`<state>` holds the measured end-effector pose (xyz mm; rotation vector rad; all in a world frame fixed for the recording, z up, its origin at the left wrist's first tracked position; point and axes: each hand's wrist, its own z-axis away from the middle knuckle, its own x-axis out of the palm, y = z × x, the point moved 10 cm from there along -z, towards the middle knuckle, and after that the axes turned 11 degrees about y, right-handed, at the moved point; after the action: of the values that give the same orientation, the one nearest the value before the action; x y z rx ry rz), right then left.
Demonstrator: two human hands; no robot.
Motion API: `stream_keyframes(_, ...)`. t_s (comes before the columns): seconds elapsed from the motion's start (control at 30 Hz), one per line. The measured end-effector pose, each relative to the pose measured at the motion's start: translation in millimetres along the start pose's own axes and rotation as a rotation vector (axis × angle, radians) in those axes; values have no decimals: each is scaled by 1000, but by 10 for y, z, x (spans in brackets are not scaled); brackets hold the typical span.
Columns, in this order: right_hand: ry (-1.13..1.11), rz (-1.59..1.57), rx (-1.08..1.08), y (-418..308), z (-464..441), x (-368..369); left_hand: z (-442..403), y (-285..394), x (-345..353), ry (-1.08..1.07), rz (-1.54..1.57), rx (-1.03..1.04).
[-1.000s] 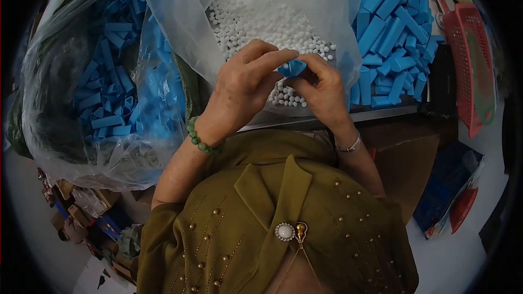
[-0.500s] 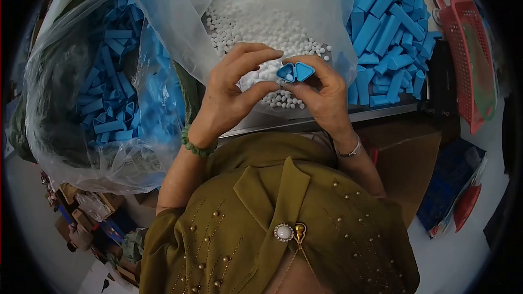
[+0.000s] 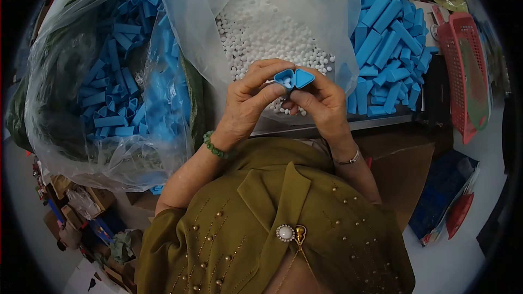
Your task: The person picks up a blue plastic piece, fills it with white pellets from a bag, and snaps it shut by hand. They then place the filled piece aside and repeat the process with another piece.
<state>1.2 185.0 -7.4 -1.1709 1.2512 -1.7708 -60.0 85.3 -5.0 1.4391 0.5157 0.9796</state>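
Note:
A blue triangular tube with a flip lid is held between my hands above the white balls, its lid swung open to the right. Several white balls show inside its mouth. My right hand grips the tube from the right, thumb and fingers around it by the lid. My left hand is closed at the tube's left side, thumb near the rim and fingers behind. The lower part of the tube is hidden by my hands. Beyond them, small white balls lie spread on a clear plastic sheet.
On the left, a plastic-lined sack holds many blue triangular tubes. More blue tubes are piled at the right of the table. A red perforated basket stands beyond them, and a cardboard box sits below the table edge.
My left hand has moved right and closed in at the tube's mouth; before, its thumb and fingers were apart. More white balls show inside the tube. The view has shifted slightly.

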Motion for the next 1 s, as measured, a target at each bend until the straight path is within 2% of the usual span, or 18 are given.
stream_keyframes(0.07,-32,-98,67,47,-22,22,-8,12,-55,37,46,6)
stream_keyframes(0.13,-57,-423,237,168,-8,62,-1,18,-51,28,29,14)
stream_keyframes(0.27,-96,-474,318,127,-22,194,25,66,-30,-7,-59,46)
stream_keyframes(0.33,-60,-462,432,185,-14,226,56,159,-35,-13,-127,107)
stream_keyframes(0.4,16,-470,424,185,-8,232,53,316,-11,-43,-247,294)
stream_keyframes(0.53,-64,-456,376,7,7,335,79,546,96,-79,-338,363)
stream_keyframes(0.63,79,-328,212,-144,-20,314,35,708,107,82,-493,459)
stream_keyframes(0.67,151,-74,-7,-272,-8,228,45,736,192,82,-476,444)
stream_keyframes(0.7,164,-72,-36,-374,39,203,43,775,256,85,-459,427)
stream_keyframes(0.73,220,-6,-201,-644,122,116,44,857,408,-19,-436,466)
stream_keyframes(0.77,276,61,-361,-905,220,5,36,915,519,-37,-430,485)
stream_keyframes(0.83,455,106,-431,-1208,307,-465,19,976,728,-90,-122,426)
stream_keyframes(0.93,704,198,-484,-1572,197,-1270,-11,853,1029,-348,-351,522)
stream_keyframes(1.0,696,313,-444,-1478,-65,-1601,18,841,1311,-437,-498,600)
